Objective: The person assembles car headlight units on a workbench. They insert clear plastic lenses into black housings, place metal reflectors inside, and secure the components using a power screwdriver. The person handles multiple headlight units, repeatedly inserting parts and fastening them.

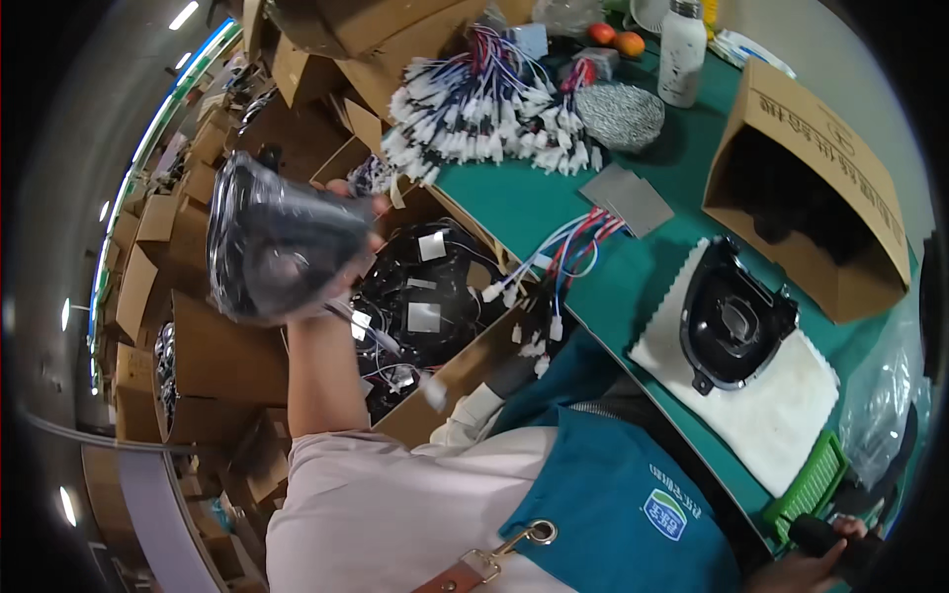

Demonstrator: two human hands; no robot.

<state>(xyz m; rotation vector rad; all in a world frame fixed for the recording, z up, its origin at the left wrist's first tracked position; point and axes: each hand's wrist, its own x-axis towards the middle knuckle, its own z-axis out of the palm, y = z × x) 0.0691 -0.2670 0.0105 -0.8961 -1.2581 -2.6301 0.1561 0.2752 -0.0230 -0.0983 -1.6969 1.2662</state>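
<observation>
My left hand [358, 265] is raised at the left, its fingers closed around a headlight-like lamp [272, 242] with a clear front and dark body, slightly blurred. Below it stands an open cardboard box [465, 366] of black lamp units [425, 282] with white labels and wires. At the lower right edge my right hand [825, 565] is closed on a black cylindrical object [816, 535]; its full shape is cut off. A black lamp housing [736, 321] lies on a white cloth [781, 420] on the green table [514, 203].
Bundled wires with white connectors [484, 114] lie at the table's far side, near a foil-wrapped lump [621, 117] and white bottle [682, 59]. Grey plates [628, 201] carry coloured wires. An open carton [820, 178], green basket [806, 484] and plastic bag [880, 415] are at right. Cartons [217, 356] crowd the left.
</observation>
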